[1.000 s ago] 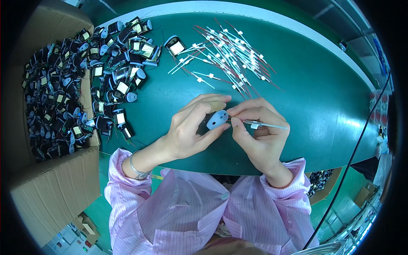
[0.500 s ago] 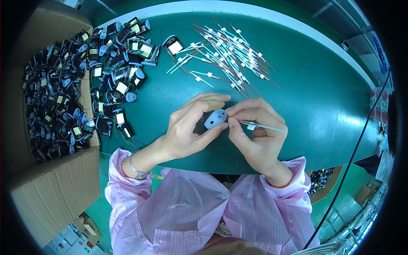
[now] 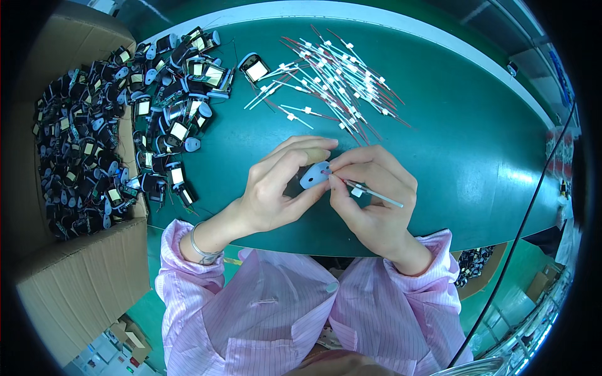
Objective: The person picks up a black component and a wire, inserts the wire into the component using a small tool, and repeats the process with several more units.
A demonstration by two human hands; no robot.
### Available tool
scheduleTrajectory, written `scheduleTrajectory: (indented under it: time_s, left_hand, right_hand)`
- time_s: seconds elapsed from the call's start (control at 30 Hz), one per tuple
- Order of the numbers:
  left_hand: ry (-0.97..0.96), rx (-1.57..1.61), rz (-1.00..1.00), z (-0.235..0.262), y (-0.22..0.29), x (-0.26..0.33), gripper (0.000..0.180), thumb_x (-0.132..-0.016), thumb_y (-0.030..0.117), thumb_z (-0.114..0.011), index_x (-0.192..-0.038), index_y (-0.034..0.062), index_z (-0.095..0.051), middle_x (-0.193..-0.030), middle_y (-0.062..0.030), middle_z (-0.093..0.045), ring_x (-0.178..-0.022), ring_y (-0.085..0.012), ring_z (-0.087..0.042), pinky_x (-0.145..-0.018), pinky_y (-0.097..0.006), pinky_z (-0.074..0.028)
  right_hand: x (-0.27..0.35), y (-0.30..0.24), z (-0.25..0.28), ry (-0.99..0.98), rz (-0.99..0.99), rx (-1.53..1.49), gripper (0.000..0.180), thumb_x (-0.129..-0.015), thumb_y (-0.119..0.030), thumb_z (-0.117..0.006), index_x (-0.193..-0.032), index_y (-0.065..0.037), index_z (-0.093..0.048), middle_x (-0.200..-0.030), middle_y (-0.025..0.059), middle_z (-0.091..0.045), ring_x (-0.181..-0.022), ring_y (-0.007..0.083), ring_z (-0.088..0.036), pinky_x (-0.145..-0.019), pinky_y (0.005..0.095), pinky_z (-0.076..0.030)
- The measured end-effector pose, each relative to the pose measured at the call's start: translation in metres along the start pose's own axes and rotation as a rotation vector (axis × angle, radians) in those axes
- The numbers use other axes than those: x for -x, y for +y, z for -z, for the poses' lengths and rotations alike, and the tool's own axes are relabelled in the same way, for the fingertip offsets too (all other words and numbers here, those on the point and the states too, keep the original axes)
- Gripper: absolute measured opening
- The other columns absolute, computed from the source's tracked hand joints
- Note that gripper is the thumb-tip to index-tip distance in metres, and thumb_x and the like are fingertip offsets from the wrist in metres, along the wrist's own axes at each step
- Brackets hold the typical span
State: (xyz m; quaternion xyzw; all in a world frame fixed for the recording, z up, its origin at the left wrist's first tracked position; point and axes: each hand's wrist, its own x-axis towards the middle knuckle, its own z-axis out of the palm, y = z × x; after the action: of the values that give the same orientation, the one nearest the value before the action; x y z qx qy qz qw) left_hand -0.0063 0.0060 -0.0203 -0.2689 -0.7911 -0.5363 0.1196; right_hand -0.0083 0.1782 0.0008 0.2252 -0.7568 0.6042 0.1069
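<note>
Over the green table mat [image 3: 451,156], the left hand [image 3: 276,188] pinches a small pale-blue rounded plastic part [image 3: 313,175]; touching it, the right hand [image 3: 370,194] pinches a thin white-sleeved wire lead [image 3: 376,195].

I am at an assembly bench in an electronics workshop: a green work mat [image 3: 476,150], a cardboard box [image 3: 81,276] heaped with small black components [image 3: 75,156], a pile of sleeved wire leads [image 3: 338,69], and my pink striped work coat [image 3: 282,313].
</note>
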Motion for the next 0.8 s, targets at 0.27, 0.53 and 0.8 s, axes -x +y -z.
scheduleTrajectory:
  time_s: [0.27,0.53,0.8]
  left_hand:
    - [-0.009,0.020,0.010,0.0010,0.0014,-0.0007,0.037,-0.068,-0.004,-0.076,-0.102,-0.0044,-0.059,-0.111,-0.0215,-0.065,-0.102,-0.0349,-0.064,-0.085,-0.039,-0.053]
    - [-0.012,0.008,-0.002,0.0017,0.0023,-0.0015,0.037,-0.069,-0.004,-0.076,-0.102,-0.0042,-0.059,-0.110,-0.0213,-0.065,-0.102,-0.0349,-0.065,-0.084,-0.040,-0.053]
    - [-0.014,0.000,-0.011,0.0014,0.0014,-0.0021,0.037,-0.069,-0.003,-0.076,-0.102,-0.0043,-0.059,-0.109,-0.0212,-0.065,-0.101,-0.0350,-0.065,-0.084,-0.040,-0.053]
  right_hand:
    - [-0.0014,-0.0013,0.0021,-0.017,0.029,0.048,0.015,-0.066,0.009,-0.071,-0.079,0.003,-0.064,-0.086,0.0111,-0.064,-0.066,0.0169,-0.064,-0.055,0.0261,-0.051]
    - [-0.0011,-0.0024,0.0035,-0.035,0.002,0.039,0.015,-0.066,0.009,-0.070,-0.078,0.003,-0.064,-0.086,0.0111,-0.064,-0.065,0.0164,-0.064,-0.055,0.0256,-0.051]
    - [-0.0018,-0.0022,0.0031,-0.032,-0.016,0.032,0.015,-0.066,0.010,-0.070,-0.079,0.003,-0.064,-0.086,0.0111,-0.064,-0.066,0.0161,-0.064,-0.056,0.0253,-0.052]
